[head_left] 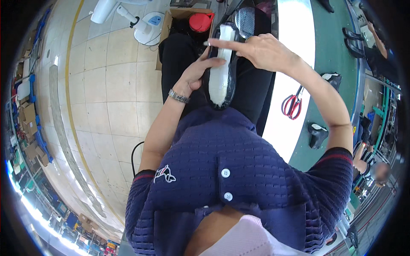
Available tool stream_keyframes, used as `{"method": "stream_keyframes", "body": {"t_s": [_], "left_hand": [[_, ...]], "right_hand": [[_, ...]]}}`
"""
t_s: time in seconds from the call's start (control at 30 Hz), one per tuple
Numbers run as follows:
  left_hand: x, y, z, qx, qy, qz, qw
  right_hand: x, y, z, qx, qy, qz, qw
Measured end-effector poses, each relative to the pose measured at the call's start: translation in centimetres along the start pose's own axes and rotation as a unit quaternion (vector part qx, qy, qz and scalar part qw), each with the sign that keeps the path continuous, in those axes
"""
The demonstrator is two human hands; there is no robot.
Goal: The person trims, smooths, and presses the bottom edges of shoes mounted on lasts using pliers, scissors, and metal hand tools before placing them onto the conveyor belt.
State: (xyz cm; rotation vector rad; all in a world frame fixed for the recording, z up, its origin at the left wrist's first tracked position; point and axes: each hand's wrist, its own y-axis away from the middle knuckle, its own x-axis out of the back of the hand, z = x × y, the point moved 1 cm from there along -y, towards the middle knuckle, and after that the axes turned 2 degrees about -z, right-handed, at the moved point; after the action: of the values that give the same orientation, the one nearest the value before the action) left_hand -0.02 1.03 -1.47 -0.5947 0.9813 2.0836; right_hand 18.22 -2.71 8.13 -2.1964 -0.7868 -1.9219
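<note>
A black shoe point(232, 81) lies bottom up over my lap, its long white underside point(219, 83) facing me. My left hand point(196, 72) is closed on the shoe's left side, thumb across the white part and other fingers mostly hidden. Over the upper part of the shoe, my right hand point(265, 51) reaches in from the right. Its index finger stretches leftward across the white surface and past the edge, while the other fingers are partly bent. At that fingertip is a pale spot too small to make out.
Red-handled scissors point(291, 106) lie on the white tabletop point(277, 123) to my right. Beyond it, a green surface point(301, 149) carries black shoes point(317, 134). A cardboard box point(164, 32) with a red round container point(200, 22) stands ahead, near a white stand point(147, 27). Other people work at far right.
</note>
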Motion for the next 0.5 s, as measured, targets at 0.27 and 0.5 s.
{"method": "stream_keyframes", "body": {"t_s": [0.27,0.5], "left_hand": [[1.1,1.5,-3.0,0.025,0.119,-0.052,0.991],[-1.0,2.8,-4.3,-0.058,0.08,0.061,0.993]], "right_hand": [[-0.3,1.0,-1.2,0.002,-0.133,0.054,0.99],[1.7,1.3,-3.0,0.019,0.016,0.025,0.999]]}}
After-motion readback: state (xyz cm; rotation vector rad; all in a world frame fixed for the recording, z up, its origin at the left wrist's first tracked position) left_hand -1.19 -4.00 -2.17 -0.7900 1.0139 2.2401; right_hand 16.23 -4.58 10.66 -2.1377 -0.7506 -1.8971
